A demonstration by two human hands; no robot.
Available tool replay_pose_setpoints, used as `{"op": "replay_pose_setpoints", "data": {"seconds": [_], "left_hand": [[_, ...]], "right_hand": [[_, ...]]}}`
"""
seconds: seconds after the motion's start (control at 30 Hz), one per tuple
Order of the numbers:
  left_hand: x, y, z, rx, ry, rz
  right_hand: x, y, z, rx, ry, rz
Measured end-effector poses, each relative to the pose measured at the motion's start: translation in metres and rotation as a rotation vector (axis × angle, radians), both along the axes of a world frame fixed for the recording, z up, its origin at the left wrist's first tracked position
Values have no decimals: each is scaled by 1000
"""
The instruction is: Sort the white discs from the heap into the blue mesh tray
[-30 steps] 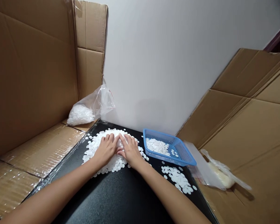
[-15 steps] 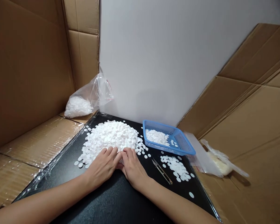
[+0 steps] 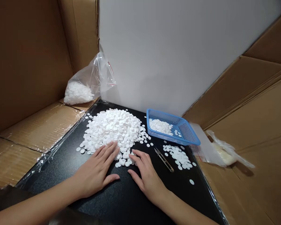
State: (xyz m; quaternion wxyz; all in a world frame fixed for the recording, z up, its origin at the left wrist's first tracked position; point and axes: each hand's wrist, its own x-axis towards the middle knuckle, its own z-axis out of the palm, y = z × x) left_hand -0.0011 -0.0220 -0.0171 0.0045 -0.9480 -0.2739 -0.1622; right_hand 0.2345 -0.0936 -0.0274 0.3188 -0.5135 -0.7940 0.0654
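Left hand (image 3: 97, 173) and right hand (image 3: 148, 178), fingers apart and flat, at a mound of round white discs (image 3: 113, 126).

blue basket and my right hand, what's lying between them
A slim metal tool lies on the black tabletop between the right hand and the blue basket, with a small patch of white discs beside it. The head view shows this.

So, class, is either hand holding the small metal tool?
No: the metal tool lies untouched on the black tabletop, just right of the right hand.
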Motion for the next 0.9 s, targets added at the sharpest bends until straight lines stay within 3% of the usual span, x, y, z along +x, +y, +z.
{"op": "replay_pose_setpoints", "data": {"seconds": [0.17, 0.33, 0.53, 0.67, 0.8, 0.9], "left_hand": [[13, 8, 5, -25, 77, -54], [22, 10, 12, 17, 50, -69], [13, -3, 21, -26, -70, -29], [16, -15, 20, -116, -109, -27], [24, -30, 15, -220, -113, -11], [24, -40, 10, -204, -133, -3]], "right_hand": [[-7, 3, 1, 28, -8, 65], [-2, 0, 6, 32, 52, -23], [-4, 1, 9, 73, 2, -33], [-11, 1, 10, 58, -41, 57], [-9, -5, 12, -44, 26, 119], [-2, -10, 13, -148, 71, 141]]}}
